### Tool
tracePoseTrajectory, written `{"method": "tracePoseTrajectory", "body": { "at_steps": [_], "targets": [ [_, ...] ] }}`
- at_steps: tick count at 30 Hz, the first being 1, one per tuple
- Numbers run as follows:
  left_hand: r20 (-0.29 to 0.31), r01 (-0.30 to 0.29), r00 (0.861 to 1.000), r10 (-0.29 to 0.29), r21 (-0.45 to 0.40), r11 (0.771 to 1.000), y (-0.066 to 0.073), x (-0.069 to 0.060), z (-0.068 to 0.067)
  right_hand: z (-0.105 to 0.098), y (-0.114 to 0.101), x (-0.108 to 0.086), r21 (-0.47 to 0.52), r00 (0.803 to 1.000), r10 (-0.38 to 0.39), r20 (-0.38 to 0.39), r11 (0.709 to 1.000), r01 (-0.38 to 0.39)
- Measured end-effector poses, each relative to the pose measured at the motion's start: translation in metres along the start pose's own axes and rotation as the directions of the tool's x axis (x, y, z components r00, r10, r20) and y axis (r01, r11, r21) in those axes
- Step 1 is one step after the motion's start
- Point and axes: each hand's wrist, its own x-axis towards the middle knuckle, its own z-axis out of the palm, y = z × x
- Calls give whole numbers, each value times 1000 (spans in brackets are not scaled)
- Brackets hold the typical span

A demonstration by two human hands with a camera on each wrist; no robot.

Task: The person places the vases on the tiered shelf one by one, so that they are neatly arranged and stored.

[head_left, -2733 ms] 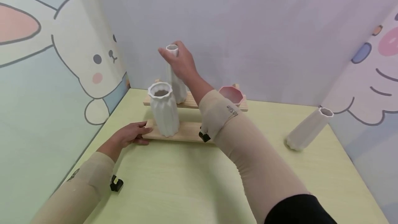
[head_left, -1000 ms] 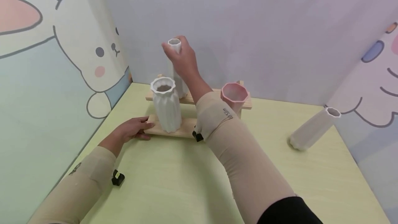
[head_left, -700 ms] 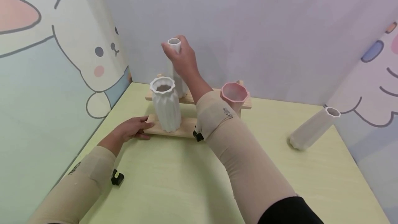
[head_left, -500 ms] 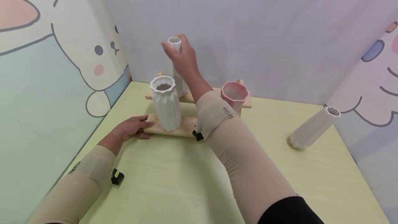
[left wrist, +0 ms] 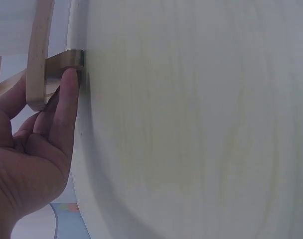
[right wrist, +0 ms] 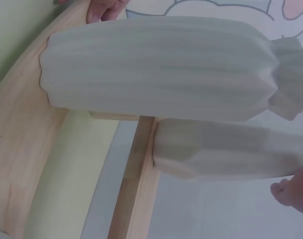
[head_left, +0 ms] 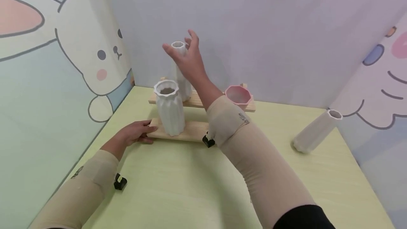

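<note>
My right hand (head_left: 192, 61) is spread around the top of a slim white vase (head_left: 183, 86), thumb and fingers held apart from each other; whether it touches the vase is unclear. That vase stands upright on the upper board (head_left: 197, 101) of a two-tier wooden stand. On the lower board (head_left: 195, 130), a wider white vase (head_left: 170, 114) with a scalloped rim stands in front. My left hand (head_left: 135, 132) grips the lower board's left end; the left wrist view shows its fingers (left wrist: 67, 99) under the wood. In the right wrist view, the slim vase (right wrist: 211, 149) is partly hidden behind the wider one (right wrist: 161, 67).
A pink faceted pot (head_left: 238, 95) sits at the right end of the upper board. Farther right, another white vase (head_left: 316, 131) is on the yellow-green table (head_left: 178, 179). Walls with cartoon drawings stand at both sides, and a plain wall is behind.
My right hand's fingers have spread from around the slim vase's neck, and the forearm has shifted slightly right. My left hand stays on the board. The slim vase remains upright.
</note>
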Motion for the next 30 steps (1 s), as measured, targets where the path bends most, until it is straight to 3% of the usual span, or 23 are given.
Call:
{"method": "tracePoseTrajectory", "body": {
  "at_steps": [18, 30],
  "targets": [
    [8, 0, 1000, 0, -14, 1000, -4, 3, -9, -29, -17, -40, -2, 992, -125, 19, 992, 125],
    [-2, 6, 1000, -7, -19, 1000, -5, -3, -13, -47, -4, -83, -29, 968, -226, 105, 973, 230]
  ]
}}
